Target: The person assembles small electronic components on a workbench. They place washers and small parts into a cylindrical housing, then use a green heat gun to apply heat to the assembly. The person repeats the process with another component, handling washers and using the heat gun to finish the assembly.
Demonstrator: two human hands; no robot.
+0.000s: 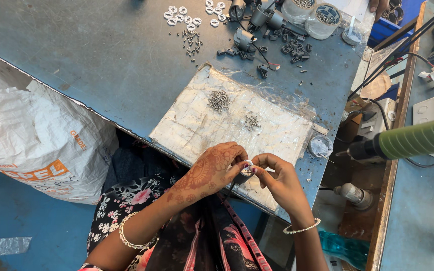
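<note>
Both hands meet at the near edge of the blue-grey worktop [101, 60], over the near corner of a flat pad wrapped in clear plastic [192, 125]. The left hand [212, 168], patterned with dark henna, is curled with its thumb and fingertips pinched onto a small pale round part [247, 167]; the right hand [277, 180] comes in from the right with its fingers also closed on that same part, so the piece sits gripped between the two hands, just above the pad's near edge. A thin dark wire [231, 188] hangs down from the part toward the person's lap. Each wrist carries a light bangle. On the pad, farther away, lie two heaps of small metal screws: a larger pile [219, 100] to the left and a smaller one [251, 121] right of it, well apart from the hands. Just off the pad's right edge sits a small round clear lid [320, 146]. At the far side of the worktop are white ring-shaped parts [183, 16], scattered dark plastic pieces [295, 47] and rolls of tape [325, 20]. A white woven sack [36, 140] stands on the left below the worktop, and a green-handled power tool [413, 140] juts in from the right.
</note>
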